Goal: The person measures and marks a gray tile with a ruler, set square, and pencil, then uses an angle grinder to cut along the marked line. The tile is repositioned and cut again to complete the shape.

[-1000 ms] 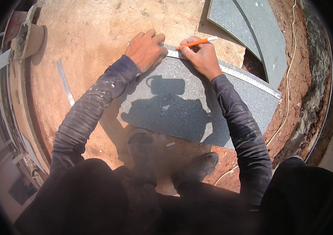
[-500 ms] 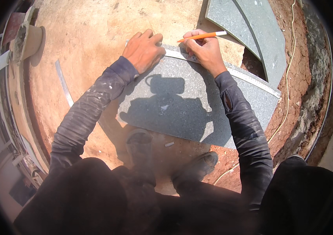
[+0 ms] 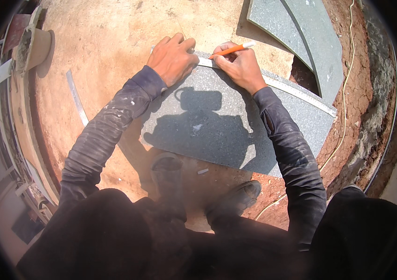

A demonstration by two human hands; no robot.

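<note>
The sunlit tan floor (image 3: 109, 32) meets cracked red soil (image 3: 359, 77) on the right. A speckled grey slab (image 3: 198, 130) lies flat across both. A thin metal strip (image 3: 77, 97) rests left of it; a small white piece (image 3: 202, 171) sits just off its near edge. A pale cable (image 3: 346, 98) crosses the soil.

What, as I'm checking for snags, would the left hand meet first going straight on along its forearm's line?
The way looks free: past the grey slab, the left hand seems to have only tan ground ahead, up to the picture's top edge, though its height is unclear.
</note>
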